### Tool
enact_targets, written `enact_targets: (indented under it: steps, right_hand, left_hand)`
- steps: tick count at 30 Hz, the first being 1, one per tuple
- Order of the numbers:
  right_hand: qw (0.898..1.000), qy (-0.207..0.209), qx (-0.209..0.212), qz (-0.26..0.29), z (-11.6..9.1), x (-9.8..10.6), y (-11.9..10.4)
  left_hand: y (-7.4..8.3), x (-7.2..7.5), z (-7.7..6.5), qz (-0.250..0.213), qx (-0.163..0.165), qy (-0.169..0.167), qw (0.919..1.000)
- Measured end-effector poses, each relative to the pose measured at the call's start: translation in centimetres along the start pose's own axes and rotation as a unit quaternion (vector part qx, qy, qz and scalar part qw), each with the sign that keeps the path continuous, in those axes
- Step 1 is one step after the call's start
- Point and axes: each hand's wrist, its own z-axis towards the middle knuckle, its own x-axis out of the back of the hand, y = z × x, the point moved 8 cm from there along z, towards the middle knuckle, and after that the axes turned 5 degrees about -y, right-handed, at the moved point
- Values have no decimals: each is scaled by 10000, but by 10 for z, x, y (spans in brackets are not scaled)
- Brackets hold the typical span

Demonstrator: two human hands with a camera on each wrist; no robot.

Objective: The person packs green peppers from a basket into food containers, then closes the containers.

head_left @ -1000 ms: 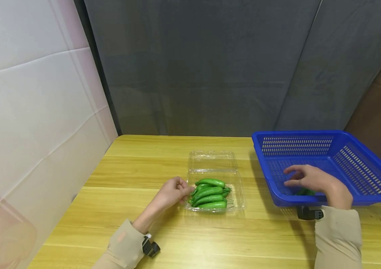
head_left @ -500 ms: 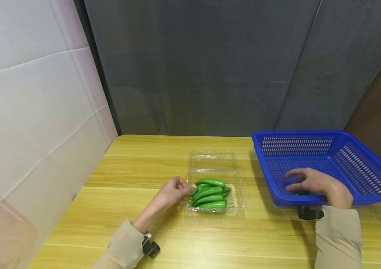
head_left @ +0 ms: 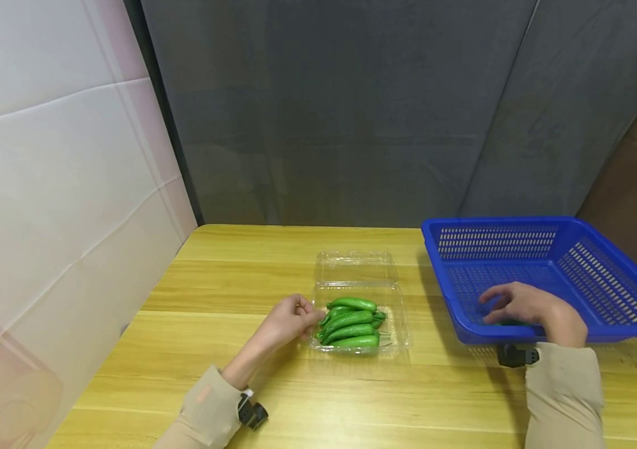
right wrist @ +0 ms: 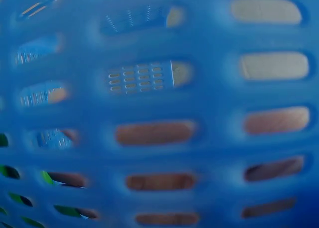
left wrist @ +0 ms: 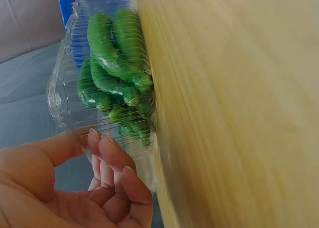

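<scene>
My left hand [head_left: 290,321] pinches the left wall of a clear plastic clamshell box [head_left: 399,318] between thumb and fingertips. Its lid [head_left: 354,268] is folded back, away from me. Several green peppers [left wrist: 107,46] lie side by side in the box, stems mostly to the right in the head view. On the right, my right hand [head_left: 531,305] reaches over the near rim into a blue plastic basket [head_left: 442,280], thumb and index finger apart. Low under this hand shows a bit of green [head_left: 511,322]. Through the basket's slots, the right wrist view shows fingers [right wrist: 157,133] beside green pieces [right wrist: 65,210].
The box and basket stand on a yellow wood-grain table [head_left: 239,268], with a strip of tabletop between them. A dark grey curtain [head_left: 324,112] hangs behind the table and a white cloth [head_left: 60,156] on the left.
My right hand has shifted slightly right and sunk lower into the basket, and less green shows under it. The left hand and the box have stayed put.
</scene>
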Motion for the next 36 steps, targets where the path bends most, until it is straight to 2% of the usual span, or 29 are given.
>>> enact_targets:
  steps: [8, 15, 24, 30, 36]
  right_hand:
    - [9999, -38, 119, -49, 3, -2, -1]
    - [9998, -48, -210, 29, 2, -3, 4]
    - [9990, -47, -438, -49, 1, -3, 6]
    - [9994, 3, -328, -123, 0, -2, 3]
    - [9991, -43, -407, -64, 0, -3, 4]
  left_hand:
    - [1, 0, 1, -63, -32, 5, 10000]
    - [2, 1, 0, 4, -56, 22, 10000]
    - [2, 1, 0, 9, -22, 35, 10000]
    - [2, 1, 0, -11, -32, 35, 10000]
    - [1, 1, 0, -23, -46, 27, 10000]
